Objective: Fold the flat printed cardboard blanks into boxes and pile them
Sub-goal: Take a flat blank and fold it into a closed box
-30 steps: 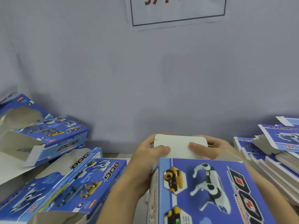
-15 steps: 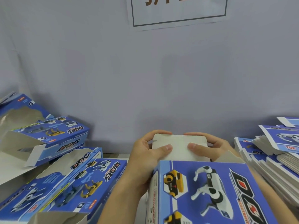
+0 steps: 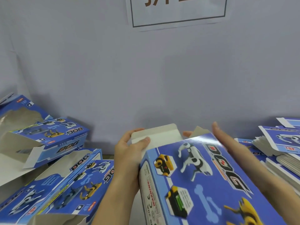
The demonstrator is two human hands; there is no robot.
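Folded boxes (image 3: 53,176) crowd the left side, piled w/ open flaps up. Flat blanks (image 3: 279,153) stacked along the right edge. Between them the held box (image 3: 203,181) fills the middle. Wall (image 3: 146,86) close behind. Only a narrow strip of counter (image 3: 16,177) shows bare, left, betw. box piles.

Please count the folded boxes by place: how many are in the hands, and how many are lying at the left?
Box in the hands: 1
Boxes lying at the left: 3
Total: 4
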